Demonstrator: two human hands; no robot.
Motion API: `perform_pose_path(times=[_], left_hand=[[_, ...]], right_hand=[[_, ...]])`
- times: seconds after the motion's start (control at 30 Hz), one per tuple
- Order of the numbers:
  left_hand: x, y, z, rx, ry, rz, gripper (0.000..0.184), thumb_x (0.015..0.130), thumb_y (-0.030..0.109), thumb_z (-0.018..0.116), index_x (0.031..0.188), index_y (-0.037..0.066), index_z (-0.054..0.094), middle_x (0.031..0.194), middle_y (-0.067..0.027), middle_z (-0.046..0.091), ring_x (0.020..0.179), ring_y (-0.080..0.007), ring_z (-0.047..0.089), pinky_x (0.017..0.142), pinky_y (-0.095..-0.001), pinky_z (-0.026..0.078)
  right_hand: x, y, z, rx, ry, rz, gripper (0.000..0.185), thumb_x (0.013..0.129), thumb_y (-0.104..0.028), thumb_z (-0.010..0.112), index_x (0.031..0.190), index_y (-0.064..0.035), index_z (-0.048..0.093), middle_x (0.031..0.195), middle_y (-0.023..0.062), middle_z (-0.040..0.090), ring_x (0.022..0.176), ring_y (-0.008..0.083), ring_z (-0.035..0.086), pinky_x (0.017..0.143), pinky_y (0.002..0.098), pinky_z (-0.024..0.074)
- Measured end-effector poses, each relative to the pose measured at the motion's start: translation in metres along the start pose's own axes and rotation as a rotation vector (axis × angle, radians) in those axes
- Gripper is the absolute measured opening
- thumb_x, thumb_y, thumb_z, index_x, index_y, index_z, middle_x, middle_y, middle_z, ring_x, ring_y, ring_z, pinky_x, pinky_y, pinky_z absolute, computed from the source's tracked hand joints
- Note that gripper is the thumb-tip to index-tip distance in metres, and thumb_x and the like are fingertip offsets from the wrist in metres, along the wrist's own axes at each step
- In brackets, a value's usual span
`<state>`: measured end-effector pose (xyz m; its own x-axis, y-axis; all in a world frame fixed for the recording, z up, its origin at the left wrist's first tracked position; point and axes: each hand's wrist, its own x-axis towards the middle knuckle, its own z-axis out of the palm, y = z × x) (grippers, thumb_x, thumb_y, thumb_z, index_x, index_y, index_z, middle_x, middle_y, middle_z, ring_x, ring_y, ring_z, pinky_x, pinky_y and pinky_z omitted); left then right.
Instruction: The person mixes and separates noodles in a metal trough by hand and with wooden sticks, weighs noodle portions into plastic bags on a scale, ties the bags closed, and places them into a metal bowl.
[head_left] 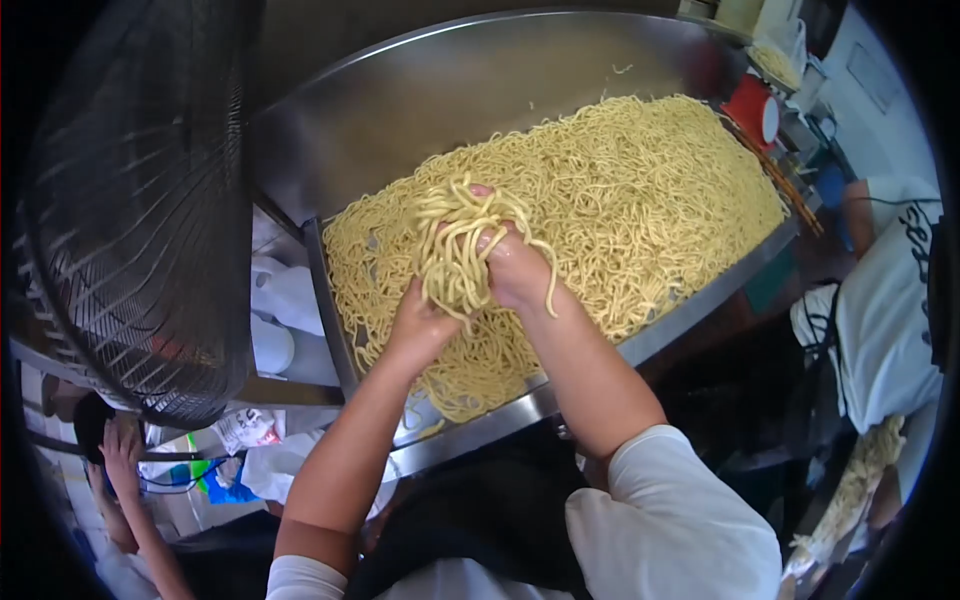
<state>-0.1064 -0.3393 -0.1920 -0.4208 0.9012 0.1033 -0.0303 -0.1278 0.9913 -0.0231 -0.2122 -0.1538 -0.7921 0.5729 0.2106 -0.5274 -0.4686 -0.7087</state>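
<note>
A thick layer of yellow noodles (640, 200) covers much of a large metal tray (440, 85). Over its left part, my left hand (425, 318) and my right hand (510, 262) hold up a tangled bunch of noodles (455, 250) between them. The bunch hides most of my left fingers. Strands drape over my right hand and one hangs down beside its wrist. My right fingers are wrapped in the noodles, partly hidden.
A large caged fan (140, 230) stands at the left. Another person's hands (120, 455) show at the lower left. A person in a white shirt (890, 310) is at the right, near long sticks (785, 190) and a red container (750, 108) by the tray's edge.
</note>
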Motion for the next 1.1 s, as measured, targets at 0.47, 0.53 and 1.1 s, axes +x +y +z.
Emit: perform_pose_path(times=[0.47, 0.53, 1.1], left_hand=[[-0.052, -0.051, -0.053, 0.255, -0.098, -0.187, 0.023, 0.09, 0.026, 0.065, 0.083, 0.004, 0.06, 0.066, 0.0034, 0.053, 0.062, -0.0051, 0.046, 0.056, -0.0234, 0.039], [-0.055, -0.049, -0.054, 0.22, -0.085, -0.212, 0.022, 0.09, 0.025, 0.065, 0.084, 0.004, 0.061, 0.067, 0.0033, 0.052, 0.062, -0.005, 0.046, 0.057, -0.0232, 0.039], [-0.067, -0.041, -0.077, 0.295, -0.068, -0.107, 0.01, 0.09, 0.012, 0.062, 0.085, 0.005, 0.057, 0.073, 0.0049, 0.053, 0.066, -0.0041, 0.046, 0.061, -0.0221, 0.04]], right_hand=[[0.004, -0.034, 0.019, 0.042, 0.16, -0.24, 0.02, 0.088, -0.018, 0.059, 0.098, -0.0015, 0.065, 0.09, 0.0073, 0.066, 0.08, 0.0173, 0.064, 0.072, 0.0318, 0.0531], [0.002, -0.036, 0.018, 0.043, 0.157, -0.237, 0.02, 0.088, -0.018, 0.06, 0.098, -0.0018, 0.065, 0.089, 0.0074, 0.066, 0.079, 0.0174, 0.064, 0.072, 0.0315, 0.0531], [-0.009, -0.027, 0.016, 0.002, 0.186, -0.256, 0.02, 0.086, -0.018, 0.06, 0.097, -0.0024, 0.065, 0.089, 0.0073, 0.066, 0.079, 0.0178, 0.063, 0.071, 0.0315, 0.0524]])
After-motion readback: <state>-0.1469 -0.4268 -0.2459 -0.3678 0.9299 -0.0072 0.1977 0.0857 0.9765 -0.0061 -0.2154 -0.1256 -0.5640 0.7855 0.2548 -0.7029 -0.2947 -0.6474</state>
